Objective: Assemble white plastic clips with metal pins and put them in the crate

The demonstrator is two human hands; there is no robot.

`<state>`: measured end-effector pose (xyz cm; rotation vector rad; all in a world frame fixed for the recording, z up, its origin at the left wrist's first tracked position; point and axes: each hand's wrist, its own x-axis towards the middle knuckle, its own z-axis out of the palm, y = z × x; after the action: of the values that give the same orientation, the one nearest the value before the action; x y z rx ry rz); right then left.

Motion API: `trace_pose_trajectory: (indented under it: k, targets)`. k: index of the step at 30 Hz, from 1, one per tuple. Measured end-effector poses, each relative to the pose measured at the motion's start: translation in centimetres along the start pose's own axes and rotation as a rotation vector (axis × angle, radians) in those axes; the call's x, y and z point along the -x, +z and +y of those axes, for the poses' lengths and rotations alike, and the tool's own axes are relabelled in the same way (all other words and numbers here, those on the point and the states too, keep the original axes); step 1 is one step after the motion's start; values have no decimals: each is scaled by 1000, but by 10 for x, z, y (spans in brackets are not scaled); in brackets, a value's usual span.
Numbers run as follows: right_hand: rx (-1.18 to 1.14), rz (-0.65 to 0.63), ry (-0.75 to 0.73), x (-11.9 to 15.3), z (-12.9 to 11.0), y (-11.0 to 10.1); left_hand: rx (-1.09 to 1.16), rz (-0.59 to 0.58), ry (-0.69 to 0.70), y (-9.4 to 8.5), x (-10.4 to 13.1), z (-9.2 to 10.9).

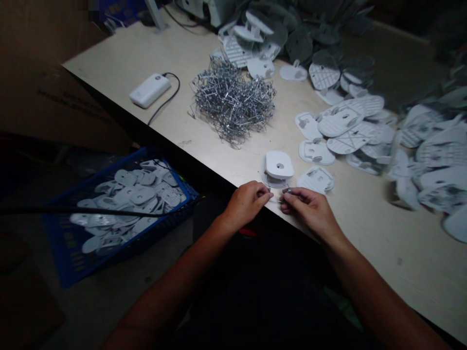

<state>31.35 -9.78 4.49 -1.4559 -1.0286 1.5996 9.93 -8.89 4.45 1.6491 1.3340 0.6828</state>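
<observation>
At the table's front edge, my left hand point(251, 200) and my right hand point(304, 206) face each other, fingertips pinched on a small metal spring point(280, 200) that spans the gap between them. Just beyond the fingertips stands a white plastic clip point(279, 165) with a rounded top plate and a hole in it. To its right lies a white plastic piece point(315, 180). A heap of metal springs point(233, 99) sits farther back on the table.
White plastic pieces point(350, 121) are piled on the table point(204, 141) at the right and back. A white power bank point(150, 91) with a black cable lies at the left. Below the table's edge, a blue crate point(62, 253) holds several white pieces.
</observation>
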Motion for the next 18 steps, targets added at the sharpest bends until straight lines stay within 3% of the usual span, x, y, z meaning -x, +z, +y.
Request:
trace_pose_trajectory:
  k: [14,18]
  targets:
    - [-39,-10,34,-9,0,4,-7,38,-12,0,-6,-6]
    - [-78,24,47,-8,-5,7,-31,146,-25,-3,-5,-7]
